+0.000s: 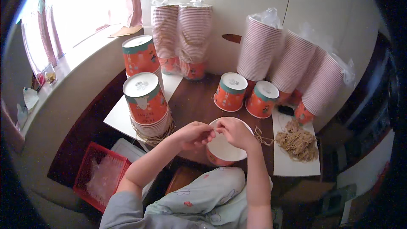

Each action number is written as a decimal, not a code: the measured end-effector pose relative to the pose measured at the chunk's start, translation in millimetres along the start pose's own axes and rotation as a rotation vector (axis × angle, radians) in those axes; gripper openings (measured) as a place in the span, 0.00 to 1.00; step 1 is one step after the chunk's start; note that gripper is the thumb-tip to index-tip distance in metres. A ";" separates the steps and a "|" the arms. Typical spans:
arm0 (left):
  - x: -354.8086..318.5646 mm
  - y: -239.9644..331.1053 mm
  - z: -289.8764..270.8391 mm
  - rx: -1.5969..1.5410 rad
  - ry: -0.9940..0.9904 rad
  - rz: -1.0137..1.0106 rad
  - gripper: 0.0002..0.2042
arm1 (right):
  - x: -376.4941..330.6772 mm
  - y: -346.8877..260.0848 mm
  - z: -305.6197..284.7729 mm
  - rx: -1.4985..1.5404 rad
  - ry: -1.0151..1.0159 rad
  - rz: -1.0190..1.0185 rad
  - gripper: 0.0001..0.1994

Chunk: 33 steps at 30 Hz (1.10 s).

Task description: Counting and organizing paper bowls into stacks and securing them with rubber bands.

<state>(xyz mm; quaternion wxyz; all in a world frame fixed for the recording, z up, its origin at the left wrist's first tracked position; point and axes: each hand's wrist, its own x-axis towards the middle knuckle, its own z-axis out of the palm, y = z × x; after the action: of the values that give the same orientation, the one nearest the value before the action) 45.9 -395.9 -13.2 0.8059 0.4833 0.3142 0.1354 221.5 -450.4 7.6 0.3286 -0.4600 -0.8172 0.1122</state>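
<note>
1. Setting: dark wood table (193, 101) in a corner w/ pale wall panels behind; bright curtained window at left above a sill. A red crate (95, 174) sits on the floor at lower left.
2. Stock: 2 bagged sleeves of nested paper cups (182, 34) stand upright at the back; 3 more sleeves (292, 61) lean against the wall at right. 2 short stacks of upside-down orange cups (144, 101) stand on a white sheet at left, the nearer 1 bound w/ twine at its base. 2 single orange cups (246, 93), also upside down, stand mid-table, just beside each other.
3. Work item: a stack of orange cups (222, 148), white base up, at the near table edge, directly under both hands.
4. Hands: left hand (193, 135) and right hand (235, 132) are together over the stack's rim, fingertips pinched on what appears to be a thin strand of twine; the strand itself is too fine to confirm, and a knot cannot be made out.
5. Supply: a loose pile of twine pieces (299, 142) lies on a white sheet at right, near the right hand, w/ 1 stray strand trailing toward the stack.
6. Risks (judgement): the stack sits at the table edge over the lap; a hard pull could tip it off. Thin twine may slip from the pinch or cut into the cup rims if overtightened. An elbow swing could topple the tall stack at left.
</note>
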 end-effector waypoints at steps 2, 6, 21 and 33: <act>1.3 -2.2 -2.6 -0.044 0.001 0.020 0.12 | 0.7 -3.1 -0.7 0.010 0.030 -0.012 0.03; -1.1 2.9 -3.3 0.050 0.015 0.037 0.10 | 1.0 0.3 5.8 0.055 0.017 0.097 0.03; 12.9 -5.8 -15.1 1.024 0.384 0.604 0.07 | 2.1 19.3 28.5 -0.107 0.062 0.131 0.07; 27.6 -36.7 -25.7 0.890 0.494 0.689 0.08 | 5.2 28.0 45.0 -0.201 0.007 0.345 0.08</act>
<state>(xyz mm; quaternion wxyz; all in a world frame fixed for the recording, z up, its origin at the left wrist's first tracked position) 47.5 -381.9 -63.9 0.3399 0.8015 0.3438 0.3521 209.8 -425.3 -38.0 0.2598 -0.6242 -0.7321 0.0831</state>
